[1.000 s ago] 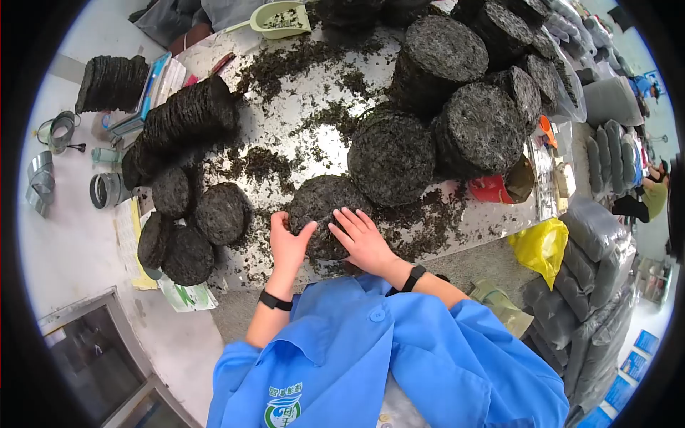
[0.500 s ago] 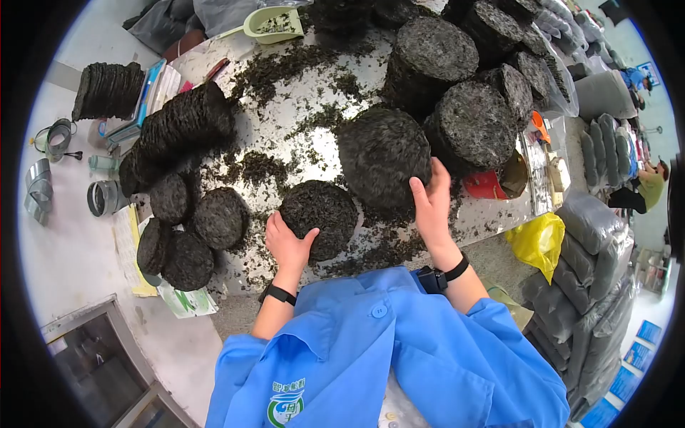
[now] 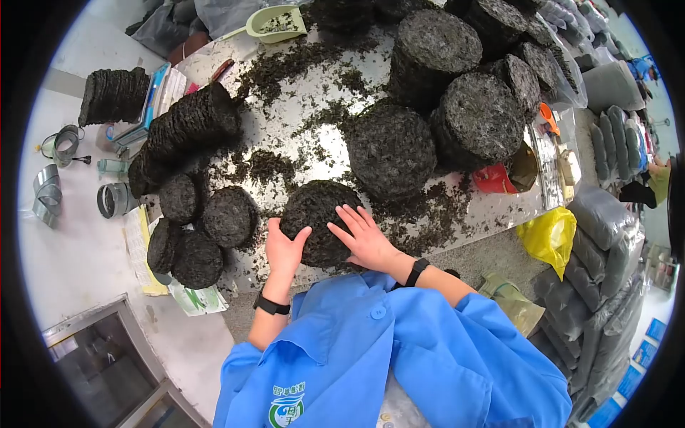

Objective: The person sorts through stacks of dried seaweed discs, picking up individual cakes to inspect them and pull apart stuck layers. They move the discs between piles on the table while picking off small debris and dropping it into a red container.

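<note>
A round dark seaweed-like cake [image 3: 321, 203] lies on the table near its front edge. My left hand [image 3: 283, 250] is at the cake's left rim, thumb and fingers apart around it. Across the cake's right side rests my right hand [image 3: 367, 239], its fingers stretched out on the top. Just beyond and to the right stands a larger dark round stack [image 3: 392, 151], which neither hand touches. Several smaller round cakes [image 3: 228, 216] lie to the left, beside a long leaning row of discs [image 3: 193, 123].
More round stacks [image 3: 477, 118] fill the back right. A red container [image 3: 495, 179] and a yellow bag [image 3: 548, 232] are at the right. A green dustpan [image 3: 277, 24] lies at the back. Dark crumbs are scattered over the table [image 3: 325, 143].
My right hand has left the larger stack and moved left onto the cake in front of me. My left hand stays at that cake's left side.
</note>
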A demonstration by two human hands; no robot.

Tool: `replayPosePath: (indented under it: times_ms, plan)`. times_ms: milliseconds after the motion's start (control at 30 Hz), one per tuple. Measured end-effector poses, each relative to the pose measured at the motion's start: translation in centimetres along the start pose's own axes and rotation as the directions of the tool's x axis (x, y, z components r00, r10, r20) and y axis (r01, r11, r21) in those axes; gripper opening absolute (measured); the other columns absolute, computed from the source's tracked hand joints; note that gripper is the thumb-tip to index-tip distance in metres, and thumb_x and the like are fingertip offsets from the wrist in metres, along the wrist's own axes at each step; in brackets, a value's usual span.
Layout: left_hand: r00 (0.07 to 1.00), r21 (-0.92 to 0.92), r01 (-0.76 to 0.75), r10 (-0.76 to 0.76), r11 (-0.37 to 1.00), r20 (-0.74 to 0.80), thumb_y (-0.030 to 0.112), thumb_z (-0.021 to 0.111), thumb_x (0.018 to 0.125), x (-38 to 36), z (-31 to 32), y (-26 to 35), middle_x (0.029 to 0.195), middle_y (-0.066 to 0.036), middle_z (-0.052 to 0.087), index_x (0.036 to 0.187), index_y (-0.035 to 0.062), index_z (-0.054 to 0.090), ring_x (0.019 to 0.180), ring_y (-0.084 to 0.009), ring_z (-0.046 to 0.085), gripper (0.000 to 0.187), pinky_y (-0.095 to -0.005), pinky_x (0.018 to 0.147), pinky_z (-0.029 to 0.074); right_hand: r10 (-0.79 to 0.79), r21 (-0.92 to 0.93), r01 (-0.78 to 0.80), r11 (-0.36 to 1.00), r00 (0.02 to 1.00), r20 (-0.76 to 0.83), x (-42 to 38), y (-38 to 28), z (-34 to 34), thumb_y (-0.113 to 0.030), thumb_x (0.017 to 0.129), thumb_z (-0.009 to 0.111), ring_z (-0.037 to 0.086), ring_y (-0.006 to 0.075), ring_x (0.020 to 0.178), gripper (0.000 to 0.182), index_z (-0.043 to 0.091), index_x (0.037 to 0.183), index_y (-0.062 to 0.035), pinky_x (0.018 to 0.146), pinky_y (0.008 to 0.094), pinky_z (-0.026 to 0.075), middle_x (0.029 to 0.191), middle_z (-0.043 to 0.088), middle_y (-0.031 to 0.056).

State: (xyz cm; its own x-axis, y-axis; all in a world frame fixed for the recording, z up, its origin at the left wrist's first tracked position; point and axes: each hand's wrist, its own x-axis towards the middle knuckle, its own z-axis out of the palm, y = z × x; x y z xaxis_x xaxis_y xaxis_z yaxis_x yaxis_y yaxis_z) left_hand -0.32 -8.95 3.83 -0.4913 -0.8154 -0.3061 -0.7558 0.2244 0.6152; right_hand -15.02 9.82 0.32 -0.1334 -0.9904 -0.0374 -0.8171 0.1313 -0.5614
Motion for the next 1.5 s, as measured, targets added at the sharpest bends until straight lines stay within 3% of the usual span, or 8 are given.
replayPosePath:
  times_ms: [133,433,633,800,1000,1200,1300,1500]
  plan:
    - [0.975,-0.922,0.210,-0.004,0.326,0.221,0.026,0.059,0.104,-0.1,-1.8,1.2,0.119,-0.010,0.068,0.126,-0.0010,0.058,0.109,-0.0212,0.065,0.034,-0.0364,0.095,0.052,-0.162,0.031,0.173,0.984,0.961,-0.226,-0.2,0.8,-0.8,-0.006,0.076,0.073,0.041,0.0384,0.143,0.064,0.054,0.138,-0.0068,0.118,0.0515,0.036,0.153,0.044,0.0176]
    - [0.957,-0.968,0.219,0.167,0.126,0.238,0.023,0.055,0.106,0.4,-2.4,2.3,0.118,-0.010,0.069,0.124,0.0011,0.059,0.106,-0.0220,0.066,0.029,-0.0360,0.095,0.052,-0.180,-0.111,0.142,0.984,0.823,-0.539,0.7,0.0,-9.6,0.002,0.069,0.066,0.063,0.0280,0.120,0.047,0.068,0.115,-0.0067,0.110,0.0493,0.046,0.124,0.069,0.0083]
    - [0.922,0.263,-0.207,0.278,0.942,-0.269,0.048,0.086,0.074,2.7,3.0,-4.5,0.130,-0.022,0.055,0.130,-0.0049,0.054,0.124,-0.0379,0.050,0.082,-0.0497,0.102,0.044,0.727,0.885,0.042,0.464,0.553,-0.408,0.1,2.6,-13.4,-0.003,0.095,0.068,0.062,0.0177,0.111,0.039,0.053,0.130,0.0043,0.100,0.0319,0.048,0.119,0.067,0.0124]
    - [0.980,0.315,-0.126,0.168,0.941,-0.109,0.047,0.090,0.067,1.8,3.7,-4.3,0.123,-0.018,0.058,0.128,-0.0036,0.055,0.118,-0.0379,0.053,0.087,-0.0462,0.101,0.046,0.267,0.051,-0.364,0.930,0.575,-0.774,-1.9,2.2,-12.2,-0.009,0.076,0.082,0.052,0.0379,0.127,0.070,0.049,0.137,0.0020,0.109,0.0469,0.041,0.134,0.055,0.0203]
    - [0.997,-0.054,0.027,-0.031,0.998,-0.071,0.031,0.087,0.077,1.6,2.5,-3.9,0.113,-0.023,0.067,0.118,-0.0049,0.058,0.101,-0.0335,0.067,0.062,-0.0412,0.088,0.053,-0.032,0.022,0.031,0.999,0.998,0.052,0.8,-2.6,-1.0,-0.012,0.066,0.086,0.028,0.0392,0.150,0.099,0.039,0.153,-0.0121,0.123,0.0550,0.024,0.160,0.032,0.0209]
    - [0.941,-0.878,0.335,-0.161,0.341,0.297,0.034,0.054,0.106,0.6,-2.0,-5.3,0.090,-0.007,0.066,0.108,0.0042,0.062,0.081,-0.0130,0.062,0.031,-0.0275,0.069,0.048,-0.036,0.268,0.111,0.957,0.963,-0.267,0.6,-1.2,-2.0,0.003,0.075,0.065,0.061,0.0327,0.124,0.063,0.060,0.136,-0.0133,0.106,0.0443,0.049,0.133,0.064,0.0173]
    - [0.982,-0.213,-0.113,0.077,0.971,-0.172,0.043,0.071,0.092,2.0,2.6,-7.3,0.115,-0.015,0.063,0.123,-0.0022,0.054,0.102,-0.0264,0.061,0.057,-0.0390,0.088,0.050,0.674,0.603,-0.378,0.703,0.624,-0.395,-0.1,-3.3,-10.3,-0.009,0.089,0.073,0.068,0.0224,0.100,0.035,0.062,0.121,0.0000,0.090,0.0339,0.053,0.107,0.072,0.0134]
    - [0.981,0.304,-0.133,0.169,0.943,-0.097,0.043,0.091,0.068,1.6,4.6,-4.7,0.133,-0.024,0.051,0.135,-0.0065,0.048,0.123,-0.0400,0.049,0.094,-0.0494,0.105,0.041,0.370,0.189,-0.357,0.915,0.551,-0.748,-2.1,1.8,-11.5,-0.007,0.071,0.080,0.055,0.0354,0.114,0.065,0.053,0.129,0.0015,0.097,0.0411,0.047,0.121,0.058,0.0189]
